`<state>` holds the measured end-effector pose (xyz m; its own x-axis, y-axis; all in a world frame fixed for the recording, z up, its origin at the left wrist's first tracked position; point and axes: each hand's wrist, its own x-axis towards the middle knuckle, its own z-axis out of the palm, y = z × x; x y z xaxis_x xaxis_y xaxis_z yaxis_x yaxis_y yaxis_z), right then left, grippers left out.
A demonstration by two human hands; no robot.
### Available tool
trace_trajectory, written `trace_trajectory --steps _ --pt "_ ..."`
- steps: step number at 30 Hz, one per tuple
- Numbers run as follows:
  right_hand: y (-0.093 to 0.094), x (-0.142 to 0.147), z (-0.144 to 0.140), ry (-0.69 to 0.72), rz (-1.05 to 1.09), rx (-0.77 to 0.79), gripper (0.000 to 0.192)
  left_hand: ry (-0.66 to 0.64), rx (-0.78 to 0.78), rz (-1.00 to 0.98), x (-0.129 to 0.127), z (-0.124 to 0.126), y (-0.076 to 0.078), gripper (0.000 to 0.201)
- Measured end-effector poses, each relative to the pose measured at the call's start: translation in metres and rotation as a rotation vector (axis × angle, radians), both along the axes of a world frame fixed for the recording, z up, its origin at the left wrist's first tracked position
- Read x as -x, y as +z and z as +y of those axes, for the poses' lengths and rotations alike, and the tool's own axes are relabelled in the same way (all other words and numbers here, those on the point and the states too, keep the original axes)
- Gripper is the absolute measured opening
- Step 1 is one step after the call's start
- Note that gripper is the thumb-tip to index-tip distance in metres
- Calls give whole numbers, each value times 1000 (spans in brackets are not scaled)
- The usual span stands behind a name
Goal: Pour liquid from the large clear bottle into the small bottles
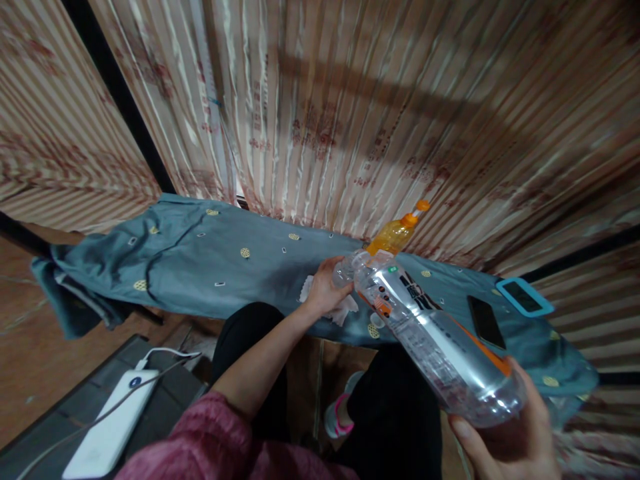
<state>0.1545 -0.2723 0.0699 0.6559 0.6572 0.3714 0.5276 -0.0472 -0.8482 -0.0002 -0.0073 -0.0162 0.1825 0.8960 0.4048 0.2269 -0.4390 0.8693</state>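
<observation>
Head view. Right hand [505, 437] low right, fingers wrapped under the base of a clear bottle [430, 340]. The bottle looks empty and is held in the air, tilted, long axis running from lower right up to upper left, neck pointing away from the person. Left hand [327, 290] closes around the neck end, at the cap, just above the table [200, 267]; this hand is the nearer one to the mouth. White tissue [345, 310] lies under the left hand on the blue cloth. An orange bottle [397, 233] stands behind the clear one's neck, cap tilted to the right. 2 phones [486, 321] lie to the right, well apart from both hands. A power bank [113, 420] sits lower left.
</observation>
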Motion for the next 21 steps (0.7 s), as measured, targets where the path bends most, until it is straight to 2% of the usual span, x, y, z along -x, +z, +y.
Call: trace_trajectory --steps 4,10,21 --pt "-4 -3 -2 18 20 11 118 2 6 -1 0 0 1 57" --pt "2 2 0 -14 58 17 125 -17 6 1 1 -1 3 58" --pt "5 3 2 -48 -2 42 120 -11 17 11 0 2 1 59"
